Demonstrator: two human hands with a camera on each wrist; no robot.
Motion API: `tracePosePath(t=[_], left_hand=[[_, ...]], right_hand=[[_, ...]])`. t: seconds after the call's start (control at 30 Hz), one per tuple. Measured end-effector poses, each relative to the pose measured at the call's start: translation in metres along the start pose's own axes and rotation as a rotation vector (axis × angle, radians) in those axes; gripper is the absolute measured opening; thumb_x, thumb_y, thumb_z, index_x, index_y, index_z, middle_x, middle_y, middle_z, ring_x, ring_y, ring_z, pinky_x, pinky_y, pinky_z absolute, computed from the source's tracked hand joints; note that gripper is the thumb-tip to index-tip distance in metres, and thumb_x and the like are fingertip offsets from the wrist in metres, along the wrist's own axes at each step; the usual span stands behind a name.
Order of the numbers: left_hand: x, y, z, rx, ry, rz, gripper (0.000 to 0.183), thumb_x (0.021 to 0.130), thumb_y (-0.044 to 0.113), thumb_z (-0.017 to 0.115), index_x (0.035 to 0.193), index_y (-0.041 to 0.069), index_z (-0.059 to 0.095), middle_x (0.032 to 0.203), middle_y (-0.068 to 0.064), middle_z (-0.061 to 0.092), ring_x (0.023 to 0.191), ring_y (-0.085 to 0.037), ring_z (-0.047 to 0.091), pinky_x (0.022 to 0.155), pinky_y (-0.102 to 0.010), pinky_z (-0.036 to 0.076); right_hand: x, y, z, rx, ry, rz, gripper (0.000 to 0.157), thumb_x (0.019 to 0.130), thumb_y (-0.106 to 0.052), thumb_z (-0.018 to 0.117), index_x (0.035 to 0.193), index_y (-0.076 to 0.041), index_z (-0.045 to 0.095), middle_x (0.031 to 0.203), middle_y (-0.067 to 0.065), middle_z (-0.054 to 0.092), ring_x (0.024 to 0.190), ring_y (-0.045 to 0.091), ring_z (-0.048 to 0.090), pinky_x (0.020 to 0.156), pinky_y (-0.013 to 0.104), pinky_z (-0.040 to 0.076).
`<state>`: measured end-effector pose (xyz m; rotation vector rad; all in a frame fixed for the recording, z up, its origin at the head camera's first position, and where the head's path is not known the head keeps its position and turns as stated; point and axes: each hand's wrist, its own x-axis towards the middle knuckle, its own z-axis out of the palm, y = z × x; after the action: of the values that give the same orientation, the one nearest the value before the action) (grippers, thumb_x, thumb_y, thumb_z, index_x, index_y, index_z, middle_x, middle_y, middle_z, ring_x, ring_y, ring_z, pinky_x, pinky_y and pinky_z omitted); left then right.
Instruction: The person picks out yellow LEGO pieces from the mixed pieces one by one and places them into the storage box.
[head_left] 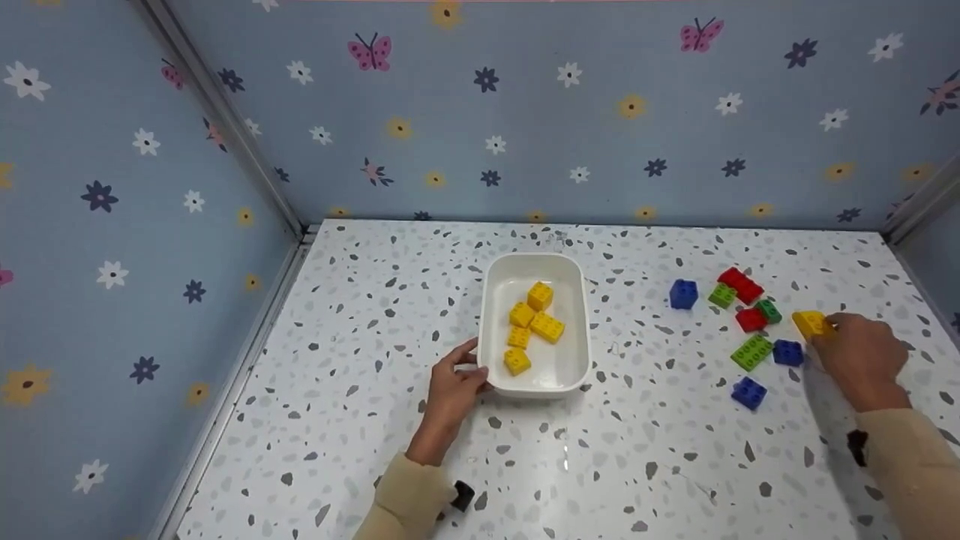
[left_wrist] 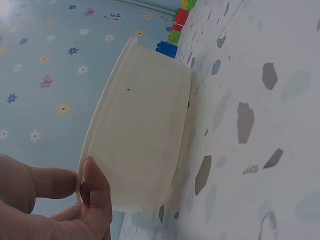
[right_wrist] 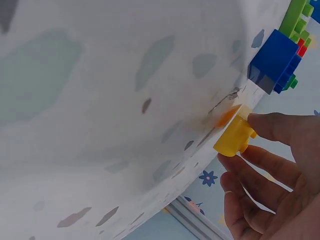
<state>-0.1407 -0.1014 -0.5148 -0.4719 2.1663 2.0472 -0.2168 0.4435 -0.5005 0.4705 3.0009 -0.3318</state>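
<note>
Head view showed the left hand (head_left: pixel 454 386) curled on the near left corner of the white tray (head_left: pixel 577 330) mid-bench, and farther right the right hand (head_left: pixel 859 352) pinching a yellow brick (head_left: pixel 810 323) beside the loose coloured bricks (head_left: pixel 750 322). The brick looked light, stiff and slick, best nipped across its flat sides. Only the right wrist view showed the fingertips (right_wrist: pixel 265 125) closing on the brick's end at the bench (right_wrist: pixel 125 100) surface, while the head view alone showed five yellow bricks (head_left: pixel 529 326) in the tray.
</note>
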Motion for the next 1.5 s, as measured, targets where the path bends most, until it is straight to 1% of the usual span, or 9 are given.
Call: tracePosePath(t=[0.1,0.37,0.43,0.57,0.67,0.87,1.0,1.2,1.5], left_hand=[[0.0,0.0,0.0,0.005,0.003,0.003,0.055,0.101,-0.005,0.06,0.155,0.001,0.051,0.129,-0.022,0.054,0.103,-0.031,0.069,0.083,-0.029,0.064],[0.0,0.0,0.0,-0.004,0.005,0.008,0.055,0.101,-0.006,0.06,0.155,0.001,0.051,0.129,-0.022,0.054,0.1,-0.03,0.068,0.082,-0.028,0.064],[0.0,0.0,0.0,-0.004,0.003,0.009,0.054,0.102,-0.005,0.06,0.155,0.001,0.051,0.129,-0.022,0.054,0.101,-0.031,0.069,0.081,-0.027,0.064],[-0.001,0.0,-0.001,-0.021,-0.018,0.026,0.054,0.101,-0.007,0.058,0.155,-0.002,0.049,0.129,-0.025,0.053,0.103,-0.035,0.069,0.08,-0.027,0.064],[-0.001,-0.001,-0.002,-0.033,-0.028,0.033,0.055,0.101,-0.007,0.058,0.155,-0.003,0.049,0.129,-0.026,0.052,0.106,-0.038,0.068,0.081,-0.028,0.064],[0.0,-0.001,-0.002,-0.025,-0.022,0.019,0.055,0.101,-0.007,0.058,0.155,-0.002,0.049,0.129,-0.025,0.052,0.107,-0.037,0.068,0.082,-0.029,0.064],[-0.001,0.0,-0.001,-0.019,-0.02,0.018,0.055,0.101,-0.006,0.058,0.155,-0.001,0.049,0.128,-0.023,0.053,0.106,-0.035,0.069,0.083,-0.03,0.064],[0.0,0.0,-0.001,-0.01,-0.025,0.024,0.055,0.102,-0.006,0.058,0.155,-0.001,0.049,0.128,-0.022,0.053,0.105,-0.034,0.069,0.084,-0.031,0.064],[-0.001,-0.001,-0.002,-0.016,-0.022,0.035,0.054,0.101,-0.007,0.058,0.155,-0.002,0.05,0.128,-0.024,0.053,0.104,-0.036,0.068,0.082,-0.029,0.064]], right_hand=[[-0.002,-0.004,-0.002,-0.006,0.028,-0.01,0.049,0.1,-0.014,0.065,0.134,0.02,0.055,0.127,0.041,0.06,0.102,0.054,0.061,0.077,0.062,0.053],[-0.006,-0.021,-0.009,0.025,0.082,-0.048,0.049,0.101,-0.015,0.067,0.134,0.02,0.056,0.128,0.042,0.059,0.103,0.056,0.059,0.084,0.07,0.05],[-0.006,-0.024,-0.009,0.034,0.091,-0.059,0.049,0.1,-0.015,0.068,0.133,0.02,0.057,0.127,0.042,0.06,0.103,0.056,0.06,0.082,0.069,0.051],[-0.008,-0.03,-0.008,0.051,0.12,-0.085,0.048,0.1,-0.014,0.068,0.132,0.021,0.058,0.125,0.042,0.061,0.099,0.054,0.061,0.075,0.062,0.054],[-0.01,-0.034,-0.008,0.061,0.121,-0.091,0.048,0.1,-0.014,0.068,0.132,0.02,0.058,0.126,0.042,0.061,0.098,0.053,0.061,0.077,0.061,0.055],[-0.013,-0.044,-0.007,0.063,0.134,-0.119,0.048,0.099,-0.012,0.071,0.133,0.018,0.059,0.125,0.042,0.062,0.097,0.053,0.06,0.078,0.061,0.055],[-0.015,-0.053,-0.006,0.064,0.158,-0.147,0.046,0.097,-0.011,0.072,0.132,0.017,0.061,0.122,0.04,0.064,0.093,0.05,0.057,0.073,0.058,0.054],[-0.02,-0.067,-0.007,0.069,0.196,-0.197,0.046,0.096,-0.012,0.075,0.131,0.015,0.064,0.111,0.036,0.068,0.083,0.043,0.054,0.063,0.05,0.05],[-0.029,-0.092,-0.002,0.095,0.253,-0.313,0.043,0.092,-0.011,0.078,0.127,0.013,0.068,0.107,0.036,0.07,0.08,0.044,0.057,0.058,0.051,0.052]])
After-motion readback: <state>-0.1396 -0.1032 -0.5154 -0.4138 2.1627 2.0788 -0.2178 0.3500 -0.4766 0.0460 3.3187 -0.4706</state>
